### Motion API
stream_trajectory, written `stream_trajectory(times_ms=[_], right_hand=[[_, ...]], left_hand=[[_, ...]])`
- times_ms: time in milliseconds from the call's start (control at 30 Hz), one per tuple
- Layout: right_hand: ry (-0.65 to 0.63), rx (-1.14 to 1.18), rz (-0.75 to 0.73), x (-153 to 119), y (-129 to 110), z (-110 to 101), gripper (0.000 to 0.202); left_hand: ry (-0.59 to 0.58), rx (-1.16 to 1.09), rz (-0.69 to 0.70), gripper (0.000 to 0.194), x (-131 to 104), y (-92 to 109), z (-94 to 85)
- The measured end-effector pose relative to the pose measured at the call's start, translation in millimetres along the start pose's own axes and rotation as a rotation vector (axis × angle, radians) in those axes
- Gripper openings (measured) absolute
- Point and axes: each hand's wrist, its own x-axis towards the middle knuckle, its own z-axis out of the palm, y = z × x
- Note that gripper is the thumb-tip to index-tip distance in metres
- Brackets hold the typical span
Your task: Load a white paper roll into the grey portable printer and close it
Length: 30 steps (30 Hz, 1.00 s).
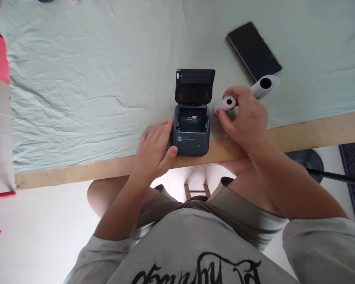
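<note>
Hiding pt of white roll (224, 105): R hand (247, 114); device (191, 148) txt blurry.

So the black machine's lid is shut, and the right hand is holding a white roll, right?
Not quite: the lid isn't shut. The head view shows it standing open, so you can see inside the machine. The rest is right: the right hand is holding a white roll.
</note>
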Motion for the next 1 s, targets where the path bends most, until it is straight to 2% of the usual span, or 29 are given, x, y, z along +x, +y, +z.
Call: stream_trajectory(times_ms=[133,300,467,667,867,1000], right_hand=[[-0.007,0.076,-0.116,-2,8,7,0.037],[0.080,0.102,-0.188,1,16,11,0.031],[0.036,0.198,-0.351,3,18,10,0.051],[0.023,0.155,-0.245,1,19,17,0.034],[-0.020,0.247,-0.309,2,22,17,0.062],[-0.021,0.184,-0.289,2,23,19,0.045]], left_hand=[[0.008,0.010,0.012,0.090,0,0,0.4],[0.013,-0.002,0.024,0.090,1,-1,0.4],[0.018,-0.004,0.035,0.091,1,0,0.0],[0.012,-0.005,0.029,0.091,1,1,-0.8],[0.007,-0.003,0.029,0.091,1,1,-0.3],[0.005,-0.010,0.024,0.092,1,2,-0.9]])
